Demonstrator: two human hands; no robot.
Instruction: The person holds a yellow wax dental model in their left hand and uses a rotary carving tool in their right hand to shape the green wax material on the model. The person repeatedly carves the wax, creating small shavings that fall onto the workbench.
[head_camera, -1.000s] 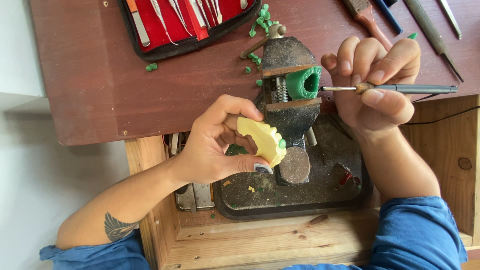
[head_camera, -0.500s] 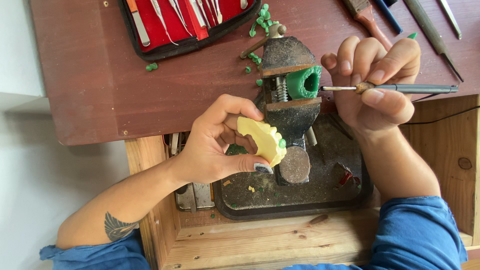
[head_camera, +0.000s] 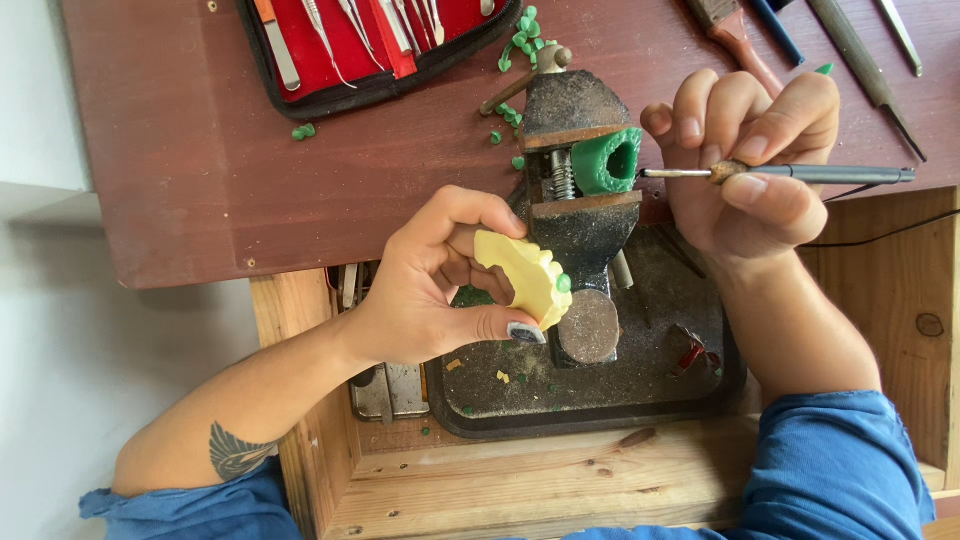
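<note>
My left hand (head_camera: 440, 285) grips a pale yellow toothed cast (head_camera: 525, 275) with small green bits on it, held just left of a dark iron vise (head_camera: 580, 215). A hollow green wax piece (head_camera: 610, 160) is clamped between the vise jaws. My right hand (head_camera: 745, 165) holds a thin pen-like carving tool (head_camera: 800, 173) level, its metal tip pointing left at the opening of the green piece, touching or nearly touching it.
A dark tray (head_camera: 700, 395) under the vise sits in a wooden drawer (head_camera: 520, 490). A red-lined case of metal instruments (head_camera: 370, 45) lies at the top of the brown bench (head_camera: 190, 170). Files and handles (head_camera: 860, 50) lie top right. Green wax crumbs (head_camera: 522, 35) are scattered by the vise.
</note>
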